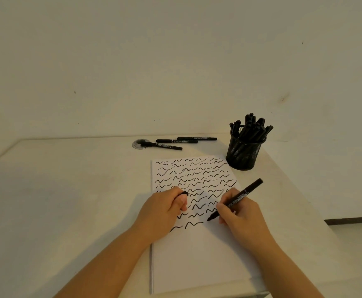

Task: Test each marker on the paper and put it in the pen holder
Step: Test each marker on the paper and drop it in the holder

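Two forearms run out of frame at the bottom edge; near bench corner also cut off. Cream bench butts a plain off-white wall; its right edge falls away close to the holder. White paper sheet lies flat, top half covered in black squiggles, lower half blank, left part hidden under the left hand. Black mesh pen holder, packed with black markers, stands just off the sheet's top right corner. Three capped black markers lie beyond the sheet; one overlaps a round grey bench grommet. Right hand grip: pinching an uncapped black marker, tip on paper. Left hand grip: curled round a small black cap, mostly hidden.
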### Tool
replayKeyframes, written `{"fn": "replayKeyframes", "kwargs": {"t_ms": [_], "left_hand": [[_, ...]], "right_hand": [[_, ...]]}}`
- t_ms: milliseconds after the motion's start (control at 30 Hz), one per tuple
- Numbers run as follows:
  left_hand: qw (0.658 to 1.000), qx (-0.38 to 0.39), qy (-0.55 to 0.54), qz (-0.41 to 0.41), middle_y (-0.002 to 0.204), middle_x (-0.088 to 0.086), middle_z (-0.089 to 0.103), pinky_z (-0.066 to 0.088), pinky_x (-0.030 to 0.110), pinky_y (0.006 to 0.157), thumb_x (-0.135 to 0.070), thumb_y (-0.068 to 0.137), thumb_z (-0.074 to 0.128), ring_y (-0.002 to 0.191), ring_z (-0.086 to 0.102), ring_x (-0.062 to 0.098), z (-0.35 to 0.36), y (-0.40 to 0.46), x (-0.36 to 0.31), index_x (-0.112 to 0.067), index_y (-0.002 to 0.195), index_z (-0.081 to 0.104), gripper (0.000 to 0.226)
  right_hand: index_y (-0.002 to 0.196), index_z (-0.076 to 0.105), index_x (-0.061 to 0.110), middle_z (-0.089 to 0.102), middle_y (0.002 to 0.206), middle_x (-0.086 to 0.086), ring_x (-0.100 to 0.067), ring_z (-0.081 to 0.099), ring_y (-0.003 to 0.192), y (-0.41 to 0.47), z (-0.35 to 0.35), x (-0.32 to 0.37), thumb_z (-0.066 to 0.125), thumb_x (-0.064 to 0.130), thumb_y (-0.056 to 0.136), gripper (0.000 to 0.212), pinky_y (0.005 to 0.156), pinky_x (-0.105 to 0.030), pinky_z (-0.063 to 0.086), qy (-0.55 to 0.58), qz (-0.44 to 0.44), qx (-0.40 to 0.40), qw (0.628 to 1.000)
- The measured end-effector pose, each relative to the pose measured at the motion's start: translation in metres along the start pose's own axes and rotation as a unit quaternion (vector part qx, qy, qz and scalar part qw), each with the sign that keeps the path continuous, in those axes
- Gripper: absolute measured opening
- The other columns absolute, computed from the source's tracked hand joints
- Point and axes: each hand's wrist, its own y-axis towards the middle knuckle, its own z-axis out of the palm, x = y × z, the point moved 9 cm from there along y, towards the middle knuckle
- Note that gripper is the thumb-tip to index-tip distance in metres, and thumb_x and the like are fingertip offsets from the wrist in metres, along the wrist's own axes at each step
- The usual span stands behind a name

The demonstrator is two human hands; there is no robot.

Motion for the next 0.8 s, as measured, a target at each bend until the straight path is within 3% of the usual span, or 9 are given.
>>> {"fn": "replayKeyframes", "kwargs": {"t_ms": [133,233,333,433,500,567,667,800], "left_hand": [[1.000,0.003,0.002,-0.003,0.068,-0.018,0.061,0.046,0.022,0.068,-0.026,0.096,0.037,0.069,0.057,0.001,0.001,0.001,0.001,-0.034,0.070,0.048,0.029],[1.000,0.003,-0.002,-0.005,0.068,-0.017,0.062,0.046,0.023,0.068,-0.026,0.096,0.037,0.069,0.057,0.001,0.000,0.000,0.002,-0.034,0.070,0.049,0.030],[1.000,0.001,-0.007,-0.003,0.068,-0.017,0.063,0.047,0.025,0.068,-0.026,0.096,0.038,0.068,0.058,0.001,0.000,0.001,0.001,-0.034,0.070,0.049,0.029],[1.000,-0.004,-0.026,0.001,0.065,-0.014,0.063,0.049,0.028,0.066,-0.027,0.096,0.039,0.065,0.058,0.003,-0.002,0.000,0.001,-0.036,0.074,0.049,0.025],[0.999,-0.011,-0.037,0.013,0.062,-0.016,0.062,0.048,0.028,0.062,-0.029,0.094,0.041,0.060,0.057,0.006,-0.004,-0.001,-0.001,-0.041,0.076,0.048,0.023],[0.998,-0.023,-0.048,0.025,0.067,-0.021,0.062,0.046,0.026,0.058,-0.031,0.093,0.044,0.057,0.055,0.009,-0.008,-0.002,-0.004,-0.046,0.080,0.047,0.020],[0.997,-0.048,-0.058,0.031,0.068,-0.020,0.062,0.041,0.012,0.056,-0.031,0.091,0.049,0.058,0.054,0.002,-0.014,-0.002,-0.004,-0.048,0.083,0.048,0.019],[0.997,-0.049,-0.048,0.034,0.070,-0.021,0.060,0.038,0.004,0.061,-0.027,0.090,0.053,0.064,0.053,-0.009,-0.014,-0.001,-0.003,-0.036,0.090,0.057,0.010]], "right_hand": [[0.069,0.052,0.023,0.060,0.057,-0.007,-0.009,0.047,0.050,0.001,-0.005,-0.001,0.057,0.018,0.084,0.017,0.050,-0.020,0.038,-0.042,0.000,-0.025,0.999],[0.067,0.050,0.020,0.052,0.053,-0.001,-0.007,0.041,0.047,0.000,-0.011,-0.004,0.056,0.014,0.083,0.018,0.049,-0.024,0.034,-0.045,0.007,-0.052,0.998],[0.065,0.046,0.023,0.055,0.054,-0.003,-0.014,0.046,0.051,-0.002,-0.022,-0.006,0.056,0.015,0.082,0.022,0.051,-0.032,0.035,-0.092,0.013,-0.094,0.991],[0.066,0.046,0.028,0.057,0.056,0.007,-0.008,0.053,0.055,-0.005,-0.040,-0.004,0.057,0.019,0.084,0.023,0.050,-0.026,0.036,-0.081,0.011,-0.177,0.981],[0.072,0.051,0.028,0.061,0.061,0.009,-0.002,0.057,0.060,-0.006,-0.051,0.000,0.058,0.020,0.085,0.017,0.052,-0.018,0.039,-0.005,0.000,-0.225,0.974],[0.077,0.056,0.025,0.060,0.056,0.009,-0.001,0.054,0.051,-0.001,-0.053,0.002,0.060,0.016,0.085,0.013,0.051,-0.013,0.042,0.090,0.004,-0.227,0.970],[0.078,0.060,0.019,0.054,0.048,0.007,-0.005,0.046,0.043,0.011,-0.044,0.006,0.057,0.009,0.087,0.014,0.043,-0.015,0.040,0.230,0.019,-0.183,0.956],[0.071,0.066,0.015,0.048,0.047,-0.001,-0.011,0.043,0.044,0.031,-0.008,0.003,0.041,0.022,0.095,0.035,0.038,-0.021,0.034,0.468,0.079,-0.068,0.877]]}}
